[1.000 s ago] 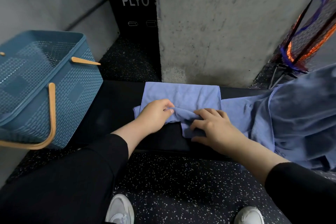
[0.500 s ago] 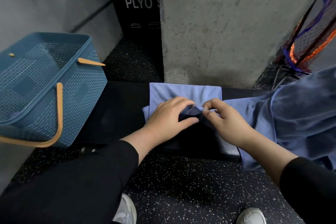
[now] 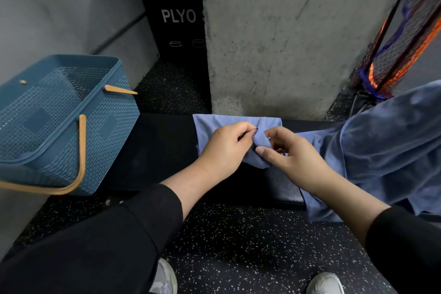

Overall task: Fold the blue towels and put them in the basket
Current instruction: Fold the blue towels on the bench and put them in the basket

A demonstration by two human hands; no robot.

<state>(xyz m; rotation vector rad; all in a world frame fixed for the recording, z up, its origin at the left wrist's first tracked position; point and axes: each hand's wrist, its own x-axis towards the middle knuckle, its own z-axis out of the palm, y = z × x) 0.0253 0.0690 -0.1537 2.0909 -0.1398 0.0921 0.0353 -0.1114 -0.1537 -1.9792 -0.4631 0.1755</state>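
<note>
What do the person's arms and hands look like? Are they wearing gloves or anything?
No gloves. Both the left hand and the right hand are bare, with no rings, watch or bracelets showing. Each arm wears a long black sleeve pushed up partway, so the forearms are uncovered. The fingers have short, plain nails.

A rough concrete pillar [image 3: 286, 38] rises behind the surface's [image 3: 157, 150] far edge; left of it stands a black panel [image 3: 176, 21] lettered "PLYO"; a grey wall [image 3: 59, 2] runs along the left; dark speckled rubber floor [image 3: 250, 246] spreads below; orange-and-purple netting [image 3: 401, 38] leans at the far right.
</note>
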